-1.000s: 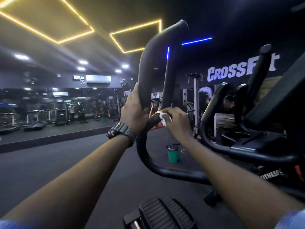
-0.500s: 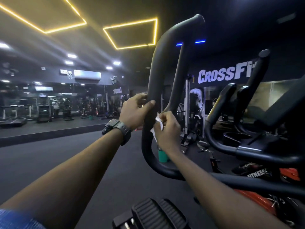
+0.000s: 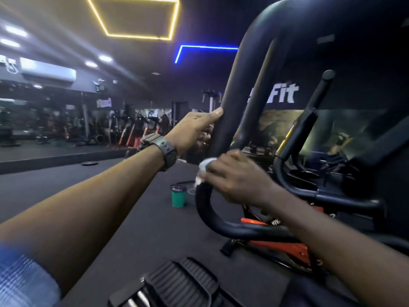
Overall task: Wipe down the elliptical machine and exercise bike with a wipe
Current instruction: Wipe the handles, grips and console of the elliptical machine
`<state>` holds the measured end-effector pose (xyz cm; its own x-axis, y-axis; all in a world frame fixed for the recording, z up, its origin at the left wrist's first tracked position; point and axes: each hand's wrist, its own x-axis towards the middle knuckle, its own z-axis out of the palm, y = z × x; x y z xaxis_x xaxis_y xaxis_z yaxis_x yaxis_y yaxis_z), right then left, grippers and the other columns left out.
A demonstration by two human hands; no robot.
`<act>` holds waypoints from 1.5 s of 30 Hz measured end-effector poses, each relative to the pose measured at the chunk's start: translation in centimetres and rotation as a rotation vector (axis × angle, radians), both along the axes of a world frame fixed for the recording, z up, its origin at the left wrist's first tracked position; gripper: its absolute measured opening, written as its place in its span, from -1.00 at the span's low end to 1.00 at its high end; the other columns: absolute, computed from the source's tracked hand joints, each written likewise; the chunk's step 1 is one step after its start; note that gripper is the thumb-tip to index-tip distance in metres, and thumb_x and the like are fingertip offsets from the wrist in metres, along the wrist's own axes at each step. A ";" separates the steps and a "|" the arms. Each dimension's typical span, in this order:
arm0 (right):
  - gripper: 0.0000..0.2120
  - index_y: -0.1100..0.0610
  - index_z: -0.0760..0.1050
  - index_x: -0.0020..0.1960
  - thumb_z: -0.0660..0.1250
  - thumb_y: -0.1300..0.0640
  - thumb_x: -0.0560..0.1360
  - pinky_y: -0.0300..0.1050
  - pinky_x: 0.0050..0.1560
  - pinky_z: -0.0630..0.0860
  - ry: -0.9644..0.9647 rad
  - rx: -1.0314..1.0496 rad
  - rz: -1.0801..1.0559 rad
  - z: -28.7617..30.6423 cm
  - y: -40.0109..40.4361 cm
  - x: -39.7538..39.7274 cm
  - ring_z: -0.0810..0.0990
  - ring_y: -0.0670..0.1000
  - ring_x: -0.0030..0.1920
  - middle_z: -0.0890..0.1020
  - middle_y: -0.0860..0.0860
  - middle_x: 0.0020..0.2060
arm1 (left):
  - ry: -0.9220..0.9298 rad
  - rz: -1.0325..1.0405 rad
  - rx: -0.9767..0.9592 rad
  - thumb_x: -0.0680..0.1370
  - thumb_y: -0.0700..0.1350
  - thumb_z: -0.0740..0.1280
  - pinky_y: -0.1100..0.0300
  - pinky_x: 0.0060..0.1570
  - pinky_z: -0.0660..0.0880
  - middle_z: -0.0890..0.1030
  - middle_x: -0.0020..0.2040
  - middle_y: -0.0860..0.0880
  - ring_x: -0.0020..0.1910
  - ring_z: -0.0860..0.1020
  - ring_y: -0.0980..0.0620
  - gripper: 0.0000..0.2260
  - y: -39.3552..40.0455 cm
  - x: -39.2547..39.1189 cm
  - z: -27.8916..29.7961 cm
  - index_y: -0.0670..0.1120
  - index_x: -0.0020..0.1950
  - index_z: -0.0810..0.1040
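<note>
The elliptical's black curved handlebar (image 3: pixel 238 89) rises in front of me and loops back low at the right. My left hand (image 3: pixel 194 129), a dark watch on its wrist, grips the bar's upright part with the thumb across its front. Just below, my right hand (image 3: pixel 234 176) wraps round the same bar and presses a crumpled white wipe (image 3: pixel 204 166) against it; most of the wipe is hidden under the fingers. The right hand is blurred by motion. An orange and black exercise bike (image 3: pixel 285 247) stands low behind the bar.
A ribbed black foot pedal (image 3: pixel 183 282) lies below me. A green cup (image 3: pixel 178 197) stands on the dark floor left of the bar. More black handles and a console (image 3: pixel 321 165) crowd the right. Mirrors and gym machines line the far left wall.
The handlebar has come closer and shifted right in view. My right hand has slid down the bar with the wipe, while my left hand keeps its hold higher up.
</note>
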<state>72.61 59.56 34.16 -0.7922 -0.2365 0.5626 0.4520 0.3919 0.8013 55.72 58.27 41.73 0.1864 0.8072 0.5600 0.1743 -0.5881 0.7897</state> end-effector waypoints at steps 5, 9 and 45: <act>-0.84 0.10 0.61 -0.04 0.25 0.14 0.59 0.04 -0.15 0.33 0.320 0.031 -0.073 4.2 -1.1 -2.0 0.46 0.13 -0.18 0.58 0.06 -0.18 | 0.013 -0.093 0.054 0.55 0.20 0.28 0.22 -0.40 0.22 0.34 -0.32 -0.11 -0.37 0.29 0.00 -0.64 1.3 -0.2 -0.4 -0.08 -0.20 0.50; -0.80 0.08 0.61 -0.02 0.19 0.17 0.60 0.00 -0.15 0.41 -0.181 -0.011 -0.146 -0.4 -1.2 -1.4 0.49 0.09 -0.17 0.60 0.03 -0.11 | 0.043 -0.143 0.048 0.49 0.29 0.26 0.28 -0.45 0.21 0.34 -0.37 0.03 -0.38 0.27 0.08 -0.63 1.8 -0.1 -0.6 -0.01 -0.23 0.47; -0.63 0.17 0.61 0.13 0.02 0.18 0.62 0.07 0.42 0.32 -0.151 -0.308 -1.094 3.1 -6.6 -8.7 0.60 0.14 0.13 0.64 0.09 0.04 | 0.008 -0.781 0.266 0.63 0.13 0.13 0.17 -0.18 0.43 0.65 -0.28 0.04 -0.30 0.54 0.11 -0.63 12.6 0.3 -2.3 0.05 -0.13 0.69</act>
